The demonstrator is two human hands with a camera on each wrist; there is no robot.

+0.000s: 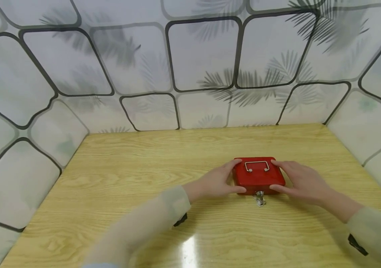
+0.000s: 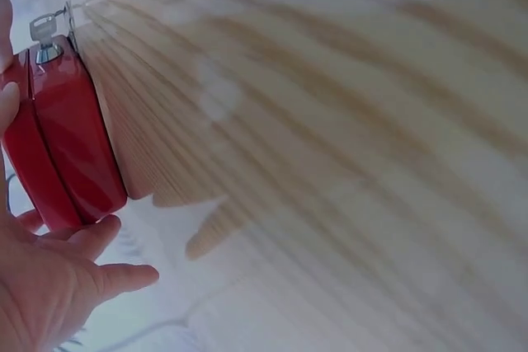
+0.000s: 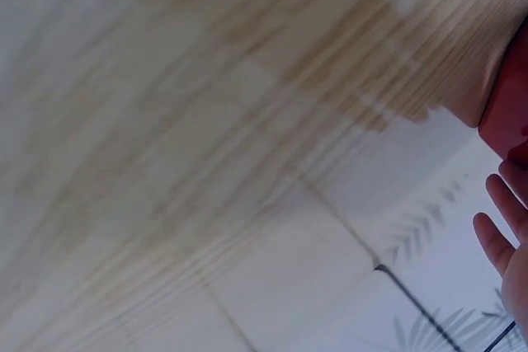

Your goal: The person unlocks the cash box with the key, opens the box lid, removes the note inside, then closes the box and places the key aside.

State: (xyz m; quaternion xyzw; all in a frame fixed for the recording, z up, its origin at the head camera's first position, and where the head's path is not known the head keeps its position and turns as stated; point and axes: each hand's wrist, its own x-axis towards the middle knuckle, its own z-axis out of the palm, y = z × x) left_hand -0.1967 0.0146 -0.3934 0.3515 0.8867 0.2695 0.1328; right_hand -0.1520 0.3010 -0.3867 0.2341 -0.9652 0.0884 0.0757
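One wooden tabletop [image 1: 137, 163] bears one red box [image 1: 256, 179] (two hands [image 1: 215, 181] [image 1: 306, 182] touching it).

1. Box [image 1: 257, 180] on table [image 1: 127, 167], just R of ctr in head view.
2. Handle [image 1: 256, 162] on box lid; keys [image 1: 260, 202] at box front, twd frame btm.
3. L hand [image 1: 217, 181] at box's left side, R hand [image 1: 304, 182] at its right.
4. Wall [image 1: 204, 56] behind table, across upper frame.
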